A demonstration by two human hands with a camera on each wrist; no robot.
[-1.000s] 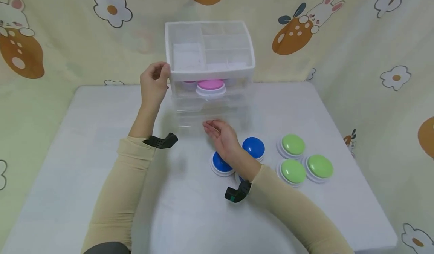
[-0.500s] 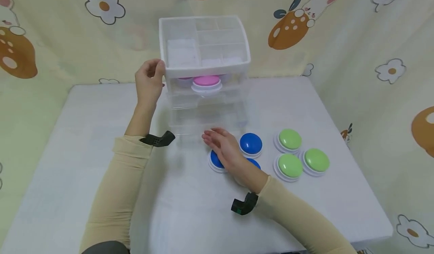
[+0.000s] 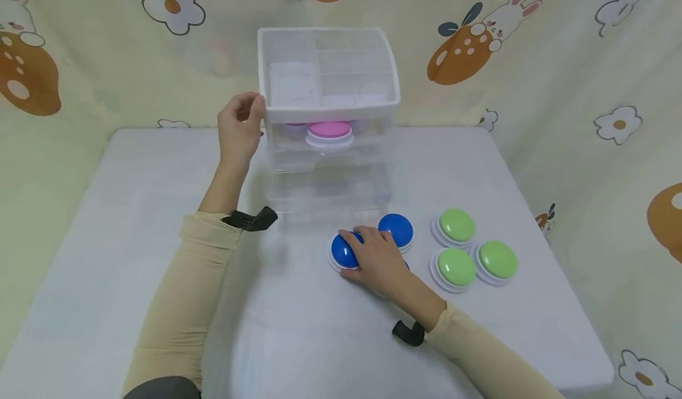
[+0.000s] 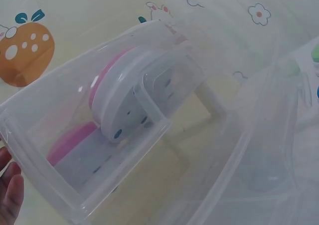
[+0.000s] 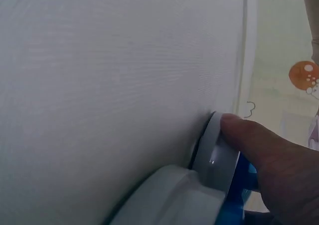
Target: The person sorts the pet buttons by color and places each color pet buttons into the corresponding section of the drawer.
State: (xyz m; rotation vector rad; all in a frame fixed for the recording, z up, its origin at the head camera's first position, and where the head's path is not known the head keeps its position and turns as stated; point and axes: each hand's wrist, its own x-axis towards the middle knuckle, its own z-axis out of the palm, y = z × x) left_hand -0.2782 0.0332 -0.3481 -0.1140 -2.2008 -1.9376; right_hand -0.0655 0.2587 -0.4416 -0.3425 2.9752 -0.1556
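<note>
My right hand (image 3: 378, 266) curls over a blue push-button (image 3: 344, 252) with a white base on the table. In the right wrist view, my thumb (image 5: 249, 135) presses on the rim of that button's white base (image 5: 217, 157). My left hand (image 3: 240, 129) grips the left front corner of a clear plastic drawer unit (image 3: 333, 116), just under its white top tray. Pink buttons (image 3: 329, 131) stand in its upper drawer, and the left wrist view shows one pink-topped button (image 4: 117, 93) close up. The bottom drawer (image 3: 330, 192) juts forward.
Another blue button (image 3: 396, 228) sits just behind my right hand, and a further one is mostly hidden under it. Green buttons (image 3: 456, 267) stand together on the right of the white table (image 3: 298, 340). A patterned cloth (image 3: 224, 50) hangs behind.
The bottom drawer has slid toward me, with my right hand at its front. That hand has since moved down and right onto the blue button. My left hand keeps its place on the drawer unit.
</note>
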